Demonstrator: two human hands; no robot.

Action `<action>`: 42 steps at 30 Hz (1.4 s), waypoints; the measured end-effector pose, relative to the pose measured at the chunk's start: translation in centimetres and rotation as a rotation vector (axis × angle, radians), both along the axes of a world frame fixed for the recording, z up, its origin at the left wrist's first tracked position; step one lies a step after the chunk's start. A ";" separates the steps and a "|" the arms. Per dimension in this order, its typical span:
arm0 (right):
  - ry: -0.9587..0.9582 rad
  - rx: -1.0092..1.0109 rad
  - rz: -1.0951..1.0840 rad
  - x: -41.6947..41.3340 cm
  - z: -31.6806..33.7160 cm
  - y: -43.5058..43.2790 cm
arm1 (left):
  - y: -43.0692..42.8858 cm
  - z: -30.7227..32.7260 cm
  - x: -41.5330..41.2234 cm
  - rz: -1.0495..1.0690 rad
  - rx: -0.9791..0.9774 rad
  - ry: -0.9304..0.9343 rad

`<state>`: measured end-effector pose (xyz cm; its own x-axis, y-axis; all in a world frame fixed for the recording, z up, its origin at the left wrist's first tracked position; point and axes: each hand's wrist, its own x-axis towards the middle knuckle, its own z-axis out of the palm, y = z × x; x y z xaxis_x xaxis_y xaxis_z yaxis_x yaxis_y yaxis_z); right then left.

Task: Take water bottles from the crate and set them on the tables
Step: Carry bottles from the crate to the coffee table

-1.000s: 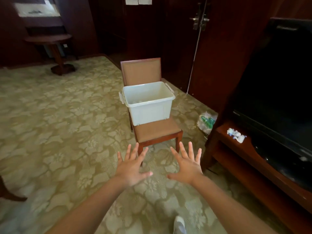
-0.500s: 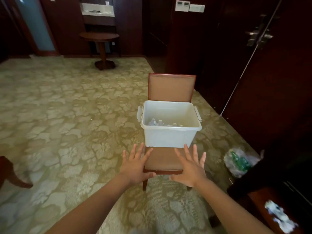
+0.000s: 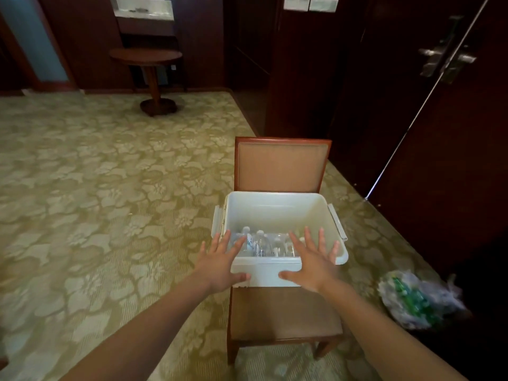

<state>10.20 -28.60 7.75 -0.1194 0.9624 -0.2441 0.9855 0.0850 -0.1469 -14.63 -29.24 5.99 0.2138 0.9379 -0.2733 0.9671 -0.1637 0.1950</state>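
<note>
A white plastic crate (image 3: 280, 210) stands on the seat of a wooden chair (image 3: 283, 166). Several clear water bottles (image 3: 264, 244) lie in its bottom. My left hand (image 3: 220, 265) hovers palm down over the crate's near left corner, fingers spread, holding nothing. My right hand (image 3: 313, 264) is spread the same way over the near right part of the crate, also holding nothing. Both hands hide part of the front rim. A round dark wooden table (image 3: 145, 55) on a pedestal stands far back at the wall.
Patterned green carpet (image 3: 110, 188) covers the floor to the left. Dark wooden doors and panels (image 3: 412, 119) close the right side. A plastic bag with green bottles (image 3: 412, 298) lies on the floor right of the chair.
The view has come closer to the chair and crate. Both spread hands have gone from in front of the seat to over the crate's near rim.
</note>
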 end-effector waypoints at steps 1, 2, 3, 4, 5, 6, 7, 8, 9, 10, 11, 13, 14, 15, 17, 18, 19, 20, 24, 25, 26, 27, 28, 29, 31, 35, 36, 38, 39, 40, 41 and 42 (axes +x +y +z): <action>0.017 -0.012 -0.013 -0.1 0.1 1.4 | 1.2 -0.1 0.0 0.003 -0.015 -0.022; 0.030 -0.019 -0.020 -0.1 0.0 2.8 | 2.3 -0.2 0.0 0.005 -0.028 -0.040; 0.037 -0.028 -0.022 -0.1 -0.1 4.2 | 3.4 -0.4 0.1 0.004 -0.042 -0.051; 0.045 -0.035 -0.025 0.0 -0.4 5.7 | 4.6 -0.6 0.2 0.002 -0.059 -0.060; 0.052 -0.042 -0.029 0.0 -0.7 7.0 | 5.7 -0.9 0.3 0.003 -0.077 -0.071; 0.054 -0.050 -0.034 0.0 -1.1 8.3 | 6.8 -1.3 0.4 0.004 -0.090 -0.084; 0.052 -0.062 -0.035 0.1 -1.7 9.6 | 7.9 -1.8 0.6 0.005 -0.102 -0.097; 0.049 -0.078 -0.033 0.2 -2.3 11.0 | 9.0 -2.2 0.8 0.008 -0.115 -0.109; 0.052 -0.099 -0.028 0.3 -2.9 12.3 | 10.3 -2.7 1.0 0.013 -0.129 -0.118; 0.059 -0.123 -0.022 0.4 -3.7 13.7 | 11.6 -3.3 1.2 0.019 -0.145 -0.125; 0.066 -0.148 -0.017 0.5 -4.5 15.0 | 12.7 -3.9 1.5 0.027 -0.167 -0.131; 0.078 -0.193 -0.006 0.6 -6.4 17.6 | 15.1 -5.4 2.2 0.055 -0.223 -0.140; 0.085 -0.217 0.003 0.6 -7.5 18.8 | 16.2 -6.1 2.6 0.065 -0.254 -0.138; 0.091 -0.247 0.012 0.6 -8.6 19.9 | 17.2 -6.8 2.9 0.075 -0.285 -0.135; 0.121 -0.309 0.019 0.6 -10.9 21.9 | 19.3 -8.5 3.5 0.102 -0.325 -0.138; 0.140 -0.345 0.019 0.6 -12.0 22.9 | 20.3 -9.4 3.7 0.115 -0.347 -0.144; 0.158 -0.384 0.018 0.5 -13.2 23.9 | 21.3 -10.5 3.9 0.136 -0.374 -0.157; 0.177 -0.424 0.023 0.4 -14.6 24.8 | 22.2 -11.7 4.0 0.165 -0.398 -0.172; 0.296 -0.602 0.007 -0.5 -19.4 26.8 | 24.3 -16.8 3.9 0.301 -0.469 -0.217; 0.332 -0.644 0.002 -0.8 -20.4 27.2 | 24.6 -17.8 4.0 0.339 -0.489 -0.240; 0.369 -0.693 -0.005 -1.1 -21.6 27.5 | 24.7 -19.2 4.1 0.379 -0.518 -0.270; 0.403 -0.731 -0.023 -1.4 -22.4 27.6 | 24.6 -19.9 4.3 0.405 -0.534 -0.310; 0.429 -0.761 -0.044 -1.7 -22.7 27.6 | 24.4 -20.4 4.5 0.418 -0.542 -0.343; 0.451 -0.788 -0.065 -1.9 -23.4 27.7 | 24.3 -21.1 4.8 0.430 -0.541 -0.371; 0.492 -0.814 -0.111 -2.3 -24.6 28.0 | 24.2 -22.3 5.1 0.474 -0.522 -0.411; 0.567 -0.826 -0.248 -2.9 -26.2 28.8 | 24.5 -24.0 5.4 0.608 -0.477 -0.465; 0.567 -0.823 -0.271 -3.0 -26.5 29.1 | 24.9 -24.2 5.4 0.640 -0.472 -0.470; 0.561 -0.814 -0.309 -3.3 -27.0 29.6 | 25.7 -25.1 5.4 0.687 -0.452 -0.476; 0.560 -0.808 -0.326 -3.4 -27.0 29.7 | 26.1 -25.6 5.3 0.714 -0.448 -0.485; 0.555 -0.802 -0.339 -3.6 -27.2 29.9 | 26.5 -26.0 5.2 0.746 -0.455 -0.488; 0.549 -0.796 -0.352 -3.7 -27.2 29.9 | 26.9 -26.3 5.2 0.777 -0.458 -0.496; 0.548 -0.786 -0.363 -3.8 -27.3 29.9 | 27.2 -26.4 5.1 0.801 -0.463 -0.493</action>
